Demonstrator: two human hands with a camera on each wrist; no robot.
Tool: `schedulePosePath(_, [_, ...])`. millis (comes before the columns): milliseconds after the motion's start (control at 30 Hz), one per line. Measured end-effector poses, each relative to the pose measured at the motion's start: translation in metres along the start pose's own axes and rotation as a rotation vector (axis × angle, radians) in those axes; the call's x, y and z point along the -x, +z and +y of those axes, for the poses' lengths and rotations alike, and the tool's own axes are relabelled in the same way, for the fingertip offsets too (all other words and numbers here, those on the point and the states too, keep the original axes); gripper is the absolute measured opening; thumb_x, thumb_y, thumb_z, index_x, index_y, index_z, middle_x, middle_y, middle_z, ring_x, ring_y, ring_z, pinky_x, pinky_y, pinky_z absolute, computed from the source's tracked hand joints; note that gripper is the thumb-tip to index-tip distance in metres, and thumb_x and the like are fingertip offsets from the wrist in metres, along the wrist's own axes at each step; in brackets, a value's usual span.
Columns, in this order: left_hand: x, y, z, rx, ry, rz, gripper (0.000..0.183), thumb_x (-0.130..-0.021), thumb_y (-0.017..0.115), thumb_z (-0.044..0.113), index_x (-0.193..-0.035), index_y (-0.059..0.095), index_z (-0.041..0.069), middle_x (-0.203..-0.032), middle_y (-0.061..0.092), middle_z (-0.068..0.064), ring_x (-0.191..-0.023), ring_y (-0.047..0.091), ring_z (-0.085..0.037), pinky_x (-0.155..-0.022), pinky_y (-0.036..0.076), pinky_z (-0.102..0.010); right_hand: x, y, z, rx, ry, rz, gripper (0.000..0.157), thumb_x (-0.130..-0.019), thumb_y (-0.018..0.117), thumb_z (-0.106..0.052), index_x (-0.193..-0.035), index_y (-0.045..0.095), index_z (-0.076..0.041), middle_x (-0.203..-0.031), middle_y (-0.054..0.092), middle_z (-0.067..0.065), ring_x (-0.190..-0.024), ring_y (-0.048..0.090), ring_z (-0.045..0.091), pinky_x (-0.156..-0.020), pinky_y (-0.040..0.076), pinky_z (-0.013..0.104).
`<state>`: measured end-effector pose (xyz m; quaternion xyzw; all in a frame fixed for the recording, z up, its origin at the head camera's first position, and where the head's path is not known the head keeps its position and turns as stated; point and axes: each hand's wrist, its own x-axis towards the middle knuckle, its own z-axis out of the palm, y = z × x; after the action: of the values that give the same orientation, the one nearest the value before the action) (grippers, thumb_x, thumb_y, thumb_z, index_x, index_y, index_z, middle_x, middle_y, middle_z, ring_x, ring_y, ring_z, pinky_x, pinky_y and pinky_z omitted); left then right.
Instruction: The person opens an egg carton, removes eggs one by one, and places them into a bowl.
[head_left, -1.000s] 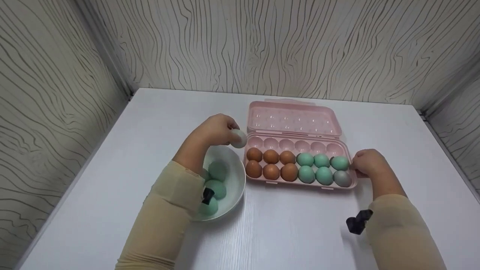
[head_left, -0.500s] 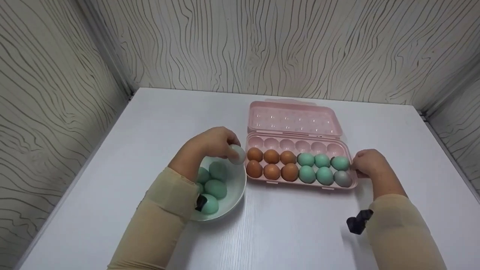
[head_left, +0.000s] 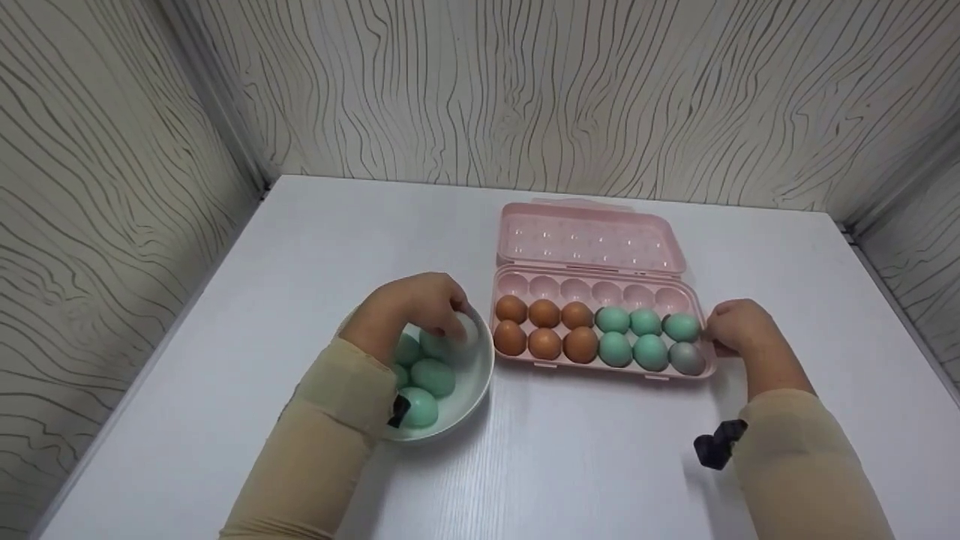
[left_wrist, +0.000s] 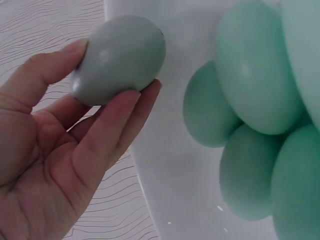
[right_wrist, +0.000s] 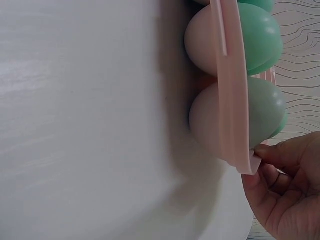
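My left hand is over the far right side of a white bowl. Between its thumb and fingers it holds a pale grey-green egg, partly covered by the fingers in the head view. Several green eggs lie in the bowl below, some hidden by my wrist. On the right, my right hand pinches the end rim of a pink egg box, thumb above and finger beneath. Brown eggs fill the left of the box's two near rows, green eggs the right, with a greyish egg at the near right corner.
The box's lid lies folded back toward the rear wall, and its far row of cups holds no eggs. Bowl and box stand side by side on a white table. Patterned walls enclose the back and sides.
My left hand has moved from beside the box's far left corner down and toward me into the bowl, still holding the pale egg. The right hand has stayed at the box's end.
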<state>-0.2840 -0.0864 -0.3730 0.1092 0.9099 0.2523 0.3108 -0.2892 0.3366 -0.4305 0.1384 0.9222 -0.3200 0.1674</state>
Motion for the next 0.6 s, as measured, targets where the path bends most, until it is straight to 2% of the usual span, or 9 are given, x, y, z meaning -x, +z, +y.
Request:
schedulePosePath(267, [-0.005,0.008,-0.001,-0.023,0.007,-0.023,0.023,-0.076,0.067,0.009,-0.098,0.069,0.017,-0.088,0.064,0.001,-0.083,0.059,-0.018,-0.079,0.049,-0.035,0.002,0.000,0.000,0.018,-0.015,0.004,0.014,-0.082,0.047,-0.006,-0.084,0.057,0.003,-0.071,0.057,0.007,-0.061,0.056,0.014,-0.057,0.049,0.026])
schedulePosePath(600, [-0.004,0.014,0.004,-0.037,-0.084,-0.036,0.029,-0.070,0.072,0.007,-0.097,0.069,0.017,-0.086,0.064,-0.002,-0.085,0.055,-0.022,-0.077,0.047,-0.037,0.002,0.000,-0.001,0.012,-0.004,-0.002,0.016,-0.082,0.048,-0.007,-0.088,0.057,0.004,-0.073,0.056,0.008,-0.062,0.056,0.015,-0.057,0.049,0.027])
